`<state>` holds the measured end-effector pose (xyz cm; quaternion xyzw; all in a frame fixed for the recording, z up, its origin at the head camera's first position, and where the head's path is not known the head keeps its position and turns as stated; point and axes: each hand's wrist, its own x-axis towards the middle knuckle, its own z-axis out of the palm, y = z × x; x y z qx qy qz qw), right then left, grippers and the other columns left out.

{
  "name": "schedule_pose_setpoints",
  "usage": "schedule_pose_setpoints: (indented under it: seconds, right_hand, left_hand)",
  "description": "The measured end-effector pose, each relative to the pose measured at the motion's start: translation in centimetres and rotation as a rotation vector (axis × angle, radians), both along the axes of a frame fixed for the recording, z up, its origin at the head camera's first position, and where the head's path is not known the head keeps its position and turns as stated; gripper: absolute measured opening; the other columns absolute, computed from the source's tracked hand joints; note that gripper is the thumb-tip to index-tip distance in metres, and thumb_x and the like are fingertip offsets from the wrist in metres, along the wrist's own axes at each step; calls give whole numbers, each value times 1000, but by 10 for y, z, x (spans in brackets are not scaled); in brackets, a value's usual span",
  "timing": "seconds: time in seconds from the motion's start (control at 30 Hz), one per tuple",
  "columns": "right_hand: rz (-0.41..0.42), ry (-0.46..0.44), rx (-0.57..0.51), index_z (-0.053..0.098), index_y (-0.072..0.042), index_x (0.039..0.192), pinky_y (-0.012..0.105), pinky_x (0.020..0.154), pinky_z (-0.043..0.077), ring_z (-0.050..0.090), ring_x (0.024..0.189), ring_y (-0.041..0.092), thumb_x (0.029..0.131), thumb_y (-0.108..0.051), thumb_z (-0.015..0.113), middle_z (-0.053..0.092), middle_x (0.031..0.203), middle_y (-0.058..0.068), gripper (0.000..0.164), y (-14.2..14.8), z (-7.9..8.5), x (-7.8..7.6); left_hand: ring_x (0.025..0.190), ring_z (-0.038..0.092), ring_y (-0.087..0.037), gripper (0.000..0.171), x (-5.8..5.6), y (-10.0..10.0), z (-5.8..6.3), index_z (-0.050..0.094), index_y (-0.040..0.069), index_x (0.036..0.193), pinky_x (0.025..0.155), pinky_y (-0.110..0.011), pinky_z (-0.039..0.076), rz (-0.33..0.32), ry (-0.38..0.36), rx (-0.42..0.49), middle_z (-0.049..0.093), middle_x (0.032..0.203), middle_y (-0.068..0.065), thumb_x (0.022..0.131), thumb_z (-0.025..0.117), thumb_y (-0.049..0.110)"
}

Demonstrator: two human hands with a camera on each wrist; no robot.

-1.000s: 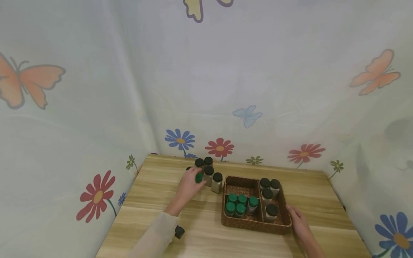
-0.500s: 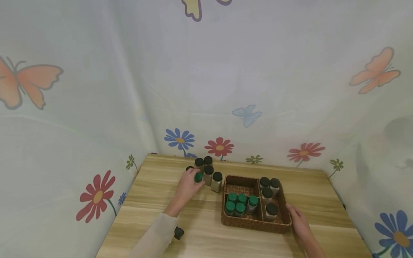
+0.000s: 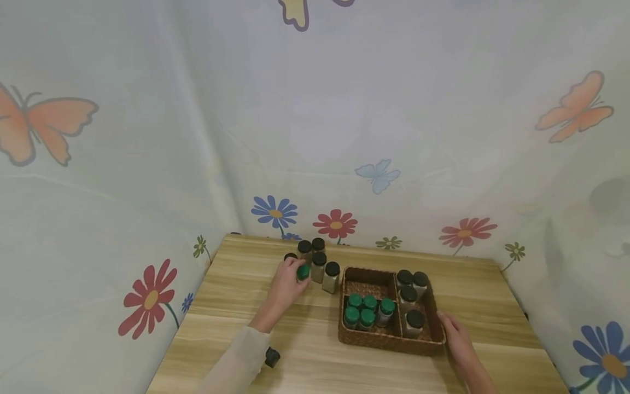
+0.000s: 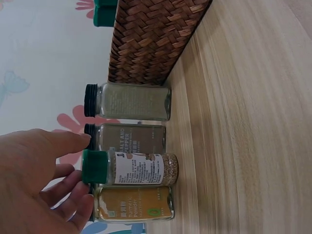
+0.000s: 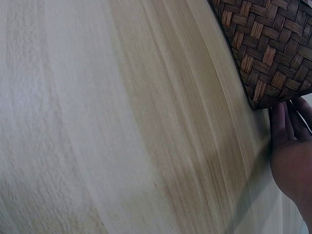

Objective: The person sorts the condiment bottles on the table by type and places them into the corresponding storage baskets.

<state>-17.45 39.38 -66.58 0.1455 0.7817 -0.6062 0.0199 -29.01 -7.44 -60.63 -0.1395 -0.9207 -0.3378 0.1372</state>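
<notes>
In the head view my left hand (image 3: pixel 284 285) is around the green cap of a small spice jar (image 3: pixel 302 272). The left wrist view shows that spice jar (image 4: pixel 139 168) upright on the table, with pale seeds low inside; a narrow gap separates my thumb from its cap, and my fingers lie loosely bent behind. Close beside it stand black-capped jars: turmeric powder (image 4: pixel 134 202), salt and pepper (image 4: pixel 131 138) and a pale one (image 4: pixel 134 101). My right hand (image 3: pixel 458 339) rests its extended fingers against the right side of the woven basket (image 3: pixel 389 343).
The basket's sections hold several green-capped jars (image 3: pixel 367 318) at front left and several black-capped jars (image 3: pixel 415 318) on the right. More black-capped jars (image 3: pixel 304 247) stand at the back. The wooden table (image 3: pixel 315 361) meets a flowered cloth wall (image 3: pixel 394 109).
The thumb of my left hand has come slightly nearer the green cap, and that jar has shifted a little leftward. My right hand and the basket have stayed in place.
</notes>
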Motion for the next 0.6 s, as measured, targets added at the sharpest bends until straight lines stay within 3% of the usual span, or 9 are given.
schedule_pose_setpoints:
  seconds: [0.37,0.6]
  right_hand:
    - [-7,17,-5,37,11,157,58,128,15,25,155,44,112,-55,43,35,162,33,80,0,-2,2]
    - [5,8,-6,34,11,158,60,128,12,21,156,46,113,-54,41,32,163,34,80,0,-1,0]
  left_hand:
    - [114,60,-33,45,0,0,-3,71,1,128,92,-44,58,0,-8,-3,62,123,-14,89,88,15]
    - [108,63,-30,41,1,0,-7,71,1,126,90,-43,59,-5,-21,0,61,119,-14,90,87,11]
